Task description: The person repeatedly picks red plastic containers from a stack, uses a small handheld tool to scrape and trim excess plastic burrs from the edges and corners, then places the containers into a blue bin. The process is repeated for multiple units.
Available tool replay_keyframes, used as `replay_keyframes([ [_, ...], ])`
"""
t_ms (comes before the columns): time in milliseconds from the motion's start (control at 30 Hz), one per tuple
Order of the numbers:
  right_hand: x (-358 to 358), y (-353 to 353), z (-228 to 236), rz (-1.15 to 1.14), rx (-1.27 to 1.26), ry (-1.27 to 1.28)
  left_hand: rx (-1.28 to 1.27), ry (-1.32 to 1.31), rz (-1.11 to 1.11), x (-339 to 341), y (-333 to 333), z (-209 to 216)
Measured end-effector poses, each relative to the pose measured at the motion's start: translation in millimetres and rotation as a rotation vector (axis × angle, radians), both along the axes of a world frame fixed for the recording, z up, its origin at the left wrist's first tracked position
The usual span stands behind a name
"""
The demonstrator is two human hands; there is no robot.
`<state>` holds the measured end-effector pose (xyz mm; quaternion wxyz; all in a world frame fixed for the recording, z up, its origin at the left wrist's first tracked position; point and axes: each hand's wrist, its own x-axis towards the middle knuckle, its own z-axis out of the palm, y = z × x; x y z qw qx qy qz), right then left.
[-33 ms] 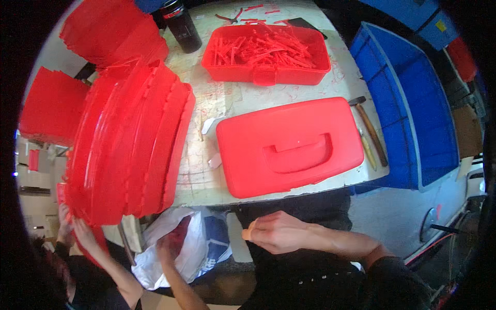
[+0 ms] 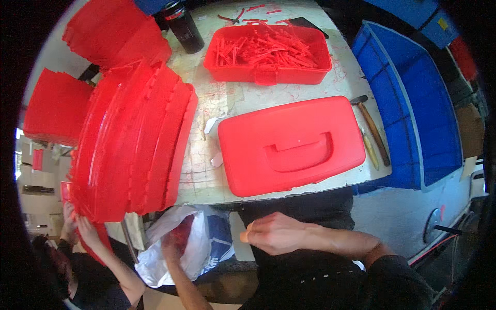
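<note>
The person's hands were well apart, L & R on separate things. L hand (image 2: 171, 247) was down in the mouth of a white plastic bag (image 2: 152, 257) w/ a blue side, just below the table's near edge, in among dark-red contents (image 2: 181, 230); fingers were hidden there, so couldn't tell if they were gripping anything. R hand (image 2: 277, 233) was curled in front of the body, back of hand up, w/ a small orange bit (image 2: 245, 236) at the fingertips; held or worn, couldn't tell.

On the table (image 2: 200, 180), just beyond the R hand, lay a big red lid (image 2: 292, 140), flat, slightly askew, its moulded handle facing up. Beside it on the R: a hammer (image 2: 375, 132) w/ wooden handle & a thin yellowish tool (image 2: 371, 151). Behind, a red tray (image 2: 232, 75) was full of loose red strips (image 2: 274, 49); a black tumbler (image 2: 185, 31) stood to its L, & red-handled pliers (image 2: 232, 19) lay at the back.

Nested red trays (image 2: 135, 147) were stacked along the L side. A blue crate (image 2: 431, 103) stood beyond the table's R edge. Far L, a co-worker's hands (image 2: 89, 235) were on a red piece (image 2: 105, 238).
</note>
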<state>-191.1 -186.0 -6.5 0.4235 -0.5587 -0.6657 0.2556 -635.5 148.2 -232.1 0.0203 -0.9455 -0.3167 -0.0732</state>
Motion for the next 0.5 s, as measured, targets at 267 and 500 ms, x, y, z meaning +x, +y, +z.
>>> replay_keyframes([
  [267,-11,-15,21,-0.106,0.281,0.021,-0.610,-1.043,0.270,161,-165,237],
  [500,21,-60,40,-0.290,0.014,0.296,-1.660,-0.824,-0.333,344,-226,300],
])
